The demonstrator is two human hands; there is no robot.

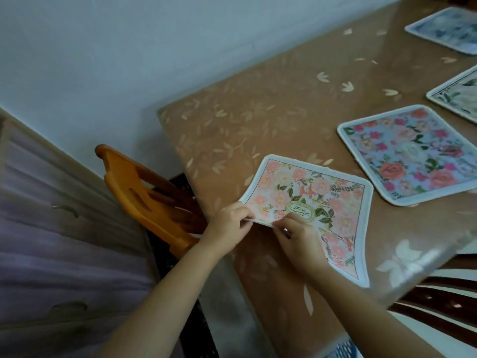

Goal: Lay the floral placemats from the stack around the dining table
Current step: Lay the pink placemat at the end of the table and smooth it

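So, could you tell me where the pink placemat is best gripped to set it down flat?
Pinch the near white border of the pink placemat, coming from the table's near edge, as the left hand and right hand do. It is thin and floppy, with that edge lifted.

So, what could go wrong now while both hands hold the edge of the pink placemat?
1. The pink placemat is pinched by the left hand and right hand with its near edge lifted; it may land creased or skewed.
2. It lies close to the blue floral placemat; sliding it could make them overlap.
3. The glossy table cover may let it slip toward the near edge.
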